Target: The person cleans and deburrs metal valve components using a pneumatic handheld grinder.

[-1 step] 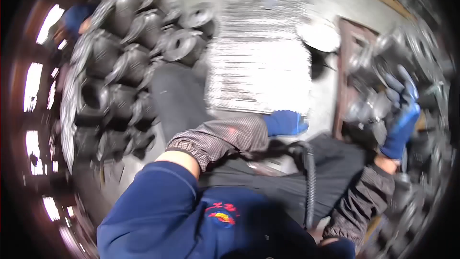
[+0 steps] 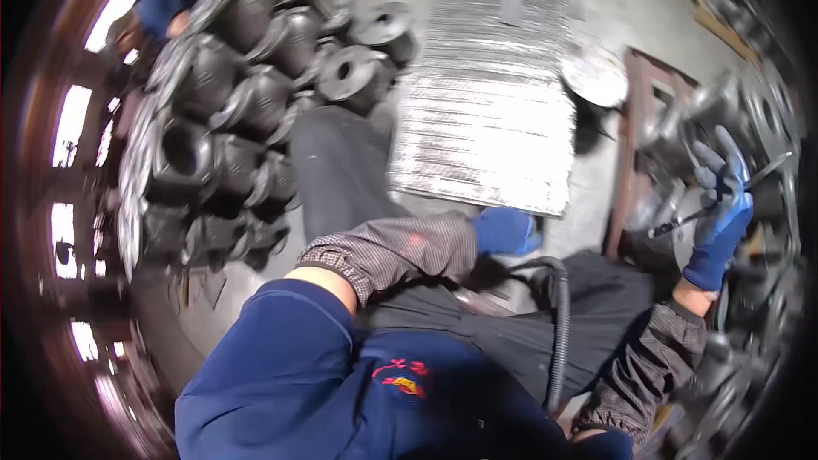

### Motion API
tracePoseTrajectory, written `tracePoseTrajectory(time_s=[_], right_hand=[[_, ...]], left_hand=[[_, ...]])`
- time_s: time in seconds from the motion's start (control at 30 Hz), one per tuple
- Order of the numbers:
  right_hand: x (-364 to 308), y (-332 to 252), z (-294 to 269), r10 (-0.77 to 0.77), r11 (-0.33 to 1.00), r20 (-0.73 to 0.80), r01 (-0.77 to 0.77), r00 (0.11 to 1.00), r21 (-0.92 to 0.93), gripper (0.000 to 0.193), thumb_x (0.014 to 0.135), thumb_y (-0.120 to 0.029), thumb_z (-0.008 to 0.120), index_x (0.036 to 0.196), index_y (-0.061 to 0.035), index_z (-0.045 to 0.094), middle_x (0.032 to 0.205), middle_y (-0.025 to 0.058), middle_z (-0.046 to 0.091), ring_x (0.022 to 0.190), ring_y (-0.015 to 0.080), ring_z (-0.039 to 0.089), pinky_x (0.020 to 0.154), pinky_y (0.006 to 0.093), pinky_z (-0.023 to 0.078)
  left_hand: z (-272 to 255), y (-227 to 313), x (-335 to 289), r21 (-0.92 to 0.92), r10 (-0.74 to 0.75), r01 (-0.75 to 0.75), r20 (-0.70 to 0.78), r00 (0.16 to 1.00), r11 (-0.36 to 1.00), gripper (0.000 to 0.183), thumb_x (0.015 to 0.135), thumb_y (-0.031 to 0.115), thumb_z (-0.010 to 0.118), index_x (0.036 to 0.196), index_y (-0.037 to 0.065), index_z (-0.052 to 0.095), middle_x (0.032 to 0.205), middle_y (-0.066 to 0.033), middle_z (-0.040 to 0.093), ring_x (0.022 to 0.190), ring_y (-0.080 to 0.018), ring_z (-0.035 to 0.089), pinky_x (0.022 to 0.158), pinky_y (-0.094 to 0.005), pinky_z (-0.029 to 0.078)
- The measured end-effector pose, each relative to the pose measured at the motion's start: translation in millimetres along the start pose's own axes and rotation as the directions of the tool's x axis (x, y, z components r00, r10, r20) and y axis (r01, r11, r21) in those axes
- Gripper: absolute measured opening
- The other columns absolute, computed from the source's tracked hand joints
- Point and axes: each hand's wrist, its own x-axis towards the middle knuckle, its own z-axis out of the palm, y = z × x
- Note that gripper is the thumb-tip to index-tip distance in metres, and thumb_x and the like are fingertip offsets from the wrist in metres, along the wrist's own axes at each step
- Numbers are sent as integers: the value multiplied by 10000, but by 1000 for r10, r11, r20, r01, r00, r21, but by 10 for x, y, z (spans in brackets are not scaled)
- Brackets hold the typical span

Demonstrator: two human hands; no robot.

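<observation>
My left hand (image 2: pixel 504 231), in a blue glove, is closed in front of my lap, beside the near edge of a sheet of ribbed silvery material (image 2: pixel 490 119). What it grips, if anything, is hidden beneath it. A black corrugated hose (image 2: pixel 560 324) bends down close by. Out to the right, my right hand (image 2: pixel 722 204) wears a blue glove with a lighter palm. A thin dark rod (image 2: pixel 676 225) crosses this hand and appears pinched in it, while some fingers stretch upward. Dark metal castings (image 2: pixel 711 106) lie around and behind that hand.
Rows of dark flanged castings (image 2: pixel 273 102) are stacked on the left. A round whitish lid or disc (image 2: pixel 596 76) stands right of the silvery sheet, near a reddish-brown metal frame (image 2: pixel 629 136). Another person's dark blue cap (image 2: pixel 164 12) shows at the far upper left.
The dark rod now shows across my right hand, where it was not visible before. The surroundings have shifted in view as my head turned; my left hand stays nearly in place.
</observation>
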Motion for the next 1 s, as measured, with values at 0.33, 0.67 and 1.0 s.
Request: tracePoseTrajectory(time_s=[0.33, 0.67, 1.0], right_hand=[[-98, 433, 1985, 111, 963, 650, -242, 751, 116, 314, 918, -252, 492, 1098, -14, 590, 796, 84, 667, 621, 113, 609, 487, 239, 470], [-375, 656, 1972, 186, 571, 892, 694, 411, -439, 198, 824, -265, 550, 800, -77, 604, 719, 159, 614, 704, 357, 597, 624, 450, 474], [-398, 307, 2409, 160, 696, 853, 556, 497, -454, 278, 799, -142, 581, 1070, -83, 592, 830, 185, 609, 743, 344, 606, 657, 412, 485]], left_hand=[[-302, -595, -1314, 79, 63, -50, -168, 984, 996, 387, 798, 435, 551, 880, 79, 678, 750, -157, 646, 681, -321, 620, 643, -429, 493], [-2515, -3160, -1339, -300, -524, 430, -524, 672, 852, 514, 786, 474, 600, 1038, 28, 640, 993, -181, 648, 911, -295, 631, 816, -370, 483], [-1821, -3830, -612, 157, -663, 765, -411, 625, 624, 968, 726, 453, 636, 1422, -5, 143, 1074, -209, 605, 967, -342, 599, 869, -398, 452]])
